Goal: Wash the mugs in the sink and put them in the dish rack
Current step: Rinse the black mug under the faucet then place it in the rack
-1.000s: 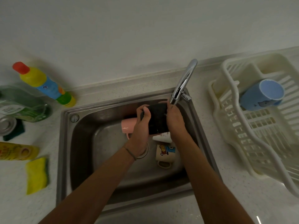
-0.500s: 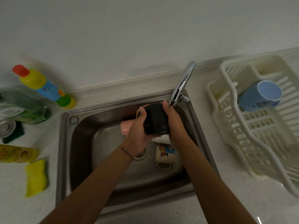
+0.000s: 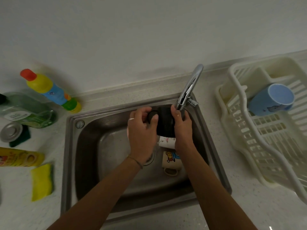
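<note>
Black mug (image 3: 166,121) held over the sink (image 3: 86,146) under the tap (image 3: 187,92), gripped between left hand (image 3: 142,130) and right hand (image 3: 181,128); rack (image 3: 232,130) lies to the right, nearer the right hand.

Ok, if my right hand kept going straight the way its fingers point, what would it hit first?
Probably the faucet: the right hand, gripping the black mug, points up toward its spout, though depth is unclear.
</note>
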`<action>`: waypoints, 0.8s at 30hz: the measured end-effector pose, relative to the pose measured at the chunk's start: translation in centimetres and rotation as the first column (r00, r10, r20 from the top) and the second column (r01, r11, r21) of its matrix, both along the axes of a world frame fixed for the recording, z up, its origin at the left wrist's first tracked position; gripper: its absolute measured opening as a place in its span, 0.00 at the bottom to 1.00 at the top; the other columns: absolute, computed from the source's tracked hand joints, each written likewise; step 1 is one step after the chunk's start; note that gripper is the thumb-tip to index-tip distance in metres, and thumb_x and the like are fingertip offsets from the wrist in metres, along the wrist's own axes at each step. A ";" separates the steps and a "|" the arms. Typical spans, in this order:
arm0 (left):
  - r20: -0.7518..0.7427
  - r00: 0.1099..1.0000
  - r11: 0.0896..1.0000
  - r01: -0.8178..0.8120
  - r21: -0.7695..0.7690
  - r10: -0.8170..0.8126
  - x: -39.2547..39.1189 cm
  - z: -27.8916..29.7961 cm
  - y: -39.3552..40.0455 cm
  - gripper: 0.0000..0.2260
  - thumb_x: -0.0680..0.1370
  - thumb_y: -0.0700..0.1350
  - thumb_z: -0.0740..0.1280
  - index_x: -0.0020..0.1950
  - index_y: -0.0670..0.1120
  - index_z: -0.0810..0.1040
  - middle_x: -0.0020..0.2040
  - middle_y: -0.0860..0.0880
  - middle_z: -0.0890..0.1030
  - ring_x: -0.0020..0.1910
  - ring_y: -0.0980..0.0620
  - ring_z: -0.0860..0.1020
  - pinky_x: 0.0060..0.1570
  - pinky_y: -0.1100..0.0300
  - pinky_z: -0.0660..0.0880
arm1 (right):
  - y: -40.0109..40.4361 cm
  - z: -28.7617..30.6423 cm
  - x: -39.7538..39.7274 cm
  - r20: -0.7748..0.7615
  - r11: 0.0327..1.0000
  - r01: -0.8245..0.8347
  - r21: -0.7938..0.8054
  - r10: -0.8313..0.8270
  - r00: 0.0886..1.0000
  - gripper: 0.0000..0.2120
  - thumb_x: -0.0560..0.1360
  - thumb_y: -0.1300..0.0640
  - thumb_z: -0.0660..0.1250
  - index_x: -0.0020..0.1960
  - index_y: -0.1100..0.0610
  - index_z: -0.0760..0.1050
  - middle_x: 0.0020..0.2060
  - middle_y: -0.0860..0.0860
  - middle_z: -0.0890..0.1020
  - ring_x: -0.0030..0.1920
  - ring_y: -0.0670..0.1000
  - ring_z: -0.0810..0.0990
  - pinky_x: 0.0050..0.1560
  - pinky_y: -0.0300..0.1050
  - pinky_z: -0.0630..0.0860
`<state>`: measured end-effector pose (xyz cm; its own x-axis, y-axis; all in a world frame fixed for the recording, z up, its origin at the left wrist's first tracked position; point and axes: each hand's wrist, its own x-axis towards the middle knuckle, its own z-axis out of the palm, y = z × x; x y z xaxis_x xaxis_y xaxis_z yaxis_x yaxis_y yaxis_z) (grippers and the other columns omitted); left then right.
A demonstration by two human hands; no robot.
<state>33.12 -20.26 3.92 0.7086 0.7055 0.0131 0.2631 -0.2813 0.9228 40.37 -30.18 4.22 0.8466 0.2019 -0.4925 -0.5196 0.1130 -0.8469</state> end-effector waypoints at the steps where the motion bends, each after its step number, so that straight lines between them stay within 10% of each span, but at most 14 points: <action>1: -0.008 1.000 1.000 0.012 0.015 -0.012 -0.2 0.0 -0.3 0.14 0.80 0.53 0.66 0.63 0.49 0.79 0.60 0.48 0.78 0.56 0.52 0.80 0.56 0.55 0.81 | -0.1 0.0 0.1 0.031 1.000 0.018 0.001 -0.018 0.999 0.14 0.75 0.44 0.72 0.58 0.43 0.75 0.54 0.49 0.83 0.55 0.52 0.84 0.52 0.52 0.83; 7: -0.044 0.991 0.980 0.117 -0.162 -0.125 -0.7 2.0 -2.6 0.17 0.86 0.51 0.59 0.72 0.47 0.76 0.62 0.50 0.80 0.61 0.55 0.79 0.62 0.62 0.77 | 0.1 -0.1 -0.2 0.229 0.991 0.086 -0.097 -0.062 0.972 0.27 0.66 0.35 0.74 0.62 0.44 0.75 0.60 0.48 0.80 0.58 0.47 0.81 0.50 0.43 0.82; 13: -0.143 0.989 0.639 -0.134 -0.757 0.037 2.1 4.7 -3.0 0.16 0.84 0.57 0.62 0.57 0.46 0.82 0.49 0.49 0.86 0.52 0.50 0.84 0.55 0.50 0.81 | 0.2 0.1 -1.0 0.335 0.969 0.002 -0.248 0.084 0.938 0.24 0.69 0.34 0.72 0.60 0.43 0.74 0.50 0.42 0.81 0.50 0.38 0.81 0.49 0.39 0.79; 17: -0.195 0.979 0.619 -0.118 -0.777 -0.058 2.7 3.6 -2.6 0.27 0.76 0.68 0.66 0.65 0.50 0.80 0.57 0.47 0.85 0.56 0.48 0.84 0.55 0.48 0.82 | 0.4 -0.4 -0.7 0.299 0.962 0.018 -0.274 0.068 0.952 0.09 0.80 0.40 0.60 0.52 0.44 0.74 0.43 0.42 0.82 0.44 0.41 0.82 0.48 0.52 0.81; 24: -0.192 0.971 0.504 -0.239 -0.830 0.145 3.1 3.3 -3.0 0.26 0.79 0.62 0.67 0.69 0.46 0.78 0.58 0.44 0.85 0.56 0.46 0.84 0.49 0.51 0.81 | 2.1 -0.1 -1.3 0.312 0.898 0.039 -0.438 0.111 0.944 0.22 0.81 0.38 0.49 0.54 0.50 0.76 0.46 0.49 0.83 0.46 0.49 0.82 0.52 0.58 0.80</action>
